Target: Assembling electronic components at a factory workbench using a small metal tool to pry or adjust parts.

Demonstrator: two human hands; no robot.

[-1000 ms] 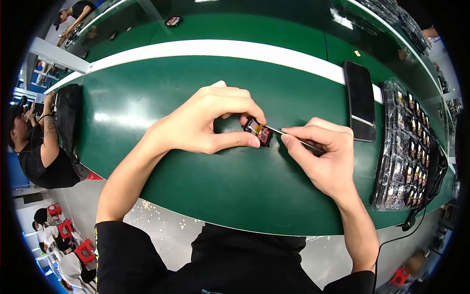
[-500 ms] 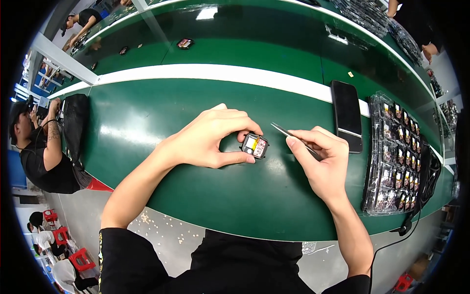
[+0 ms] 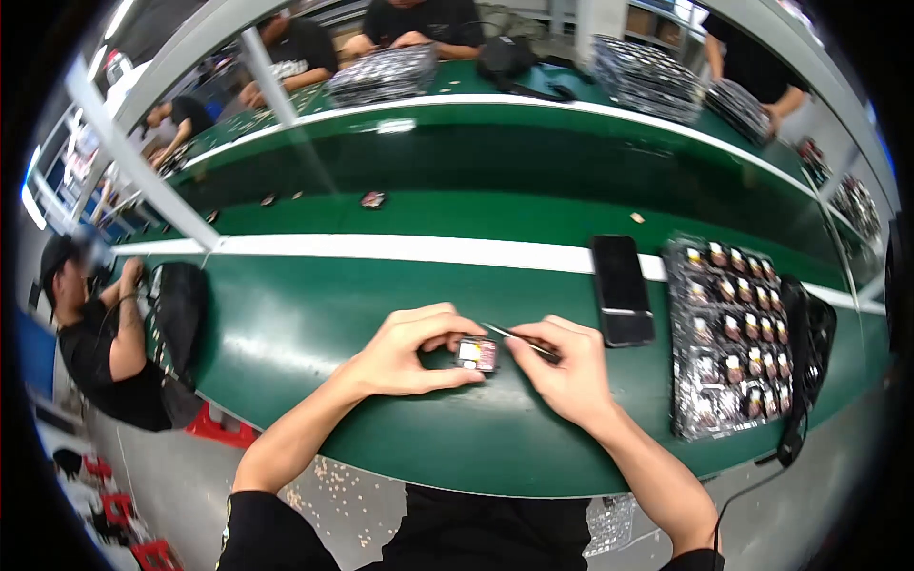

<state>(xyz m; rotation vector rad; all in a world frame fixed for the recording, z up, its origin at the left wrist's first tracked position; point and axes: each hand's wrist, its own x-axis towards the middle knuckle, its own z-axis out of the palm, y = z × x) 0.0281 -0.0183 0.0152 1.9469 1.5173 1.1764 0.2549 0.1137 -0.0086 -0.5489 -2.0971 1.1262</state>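
Steadying a square module [image 3: 478, 355] over the bench [image 3: 428, 438]: left hand [image 3: 405, 354], grip was clamped on its edges, presumably so its face showed. Right hand [image 3: 569, 371]: grip pinched slim tool [image 3: 499, 331] pen-like.

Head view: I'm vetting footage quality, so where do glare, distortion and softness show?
Head view: the long green tabletop bows at its near edge; a white reflection glares off the glossy dark-green surface beyond it; glints speckle the clear plastic tray; detail on the small black square device in the left hand is too small to judge for focus.
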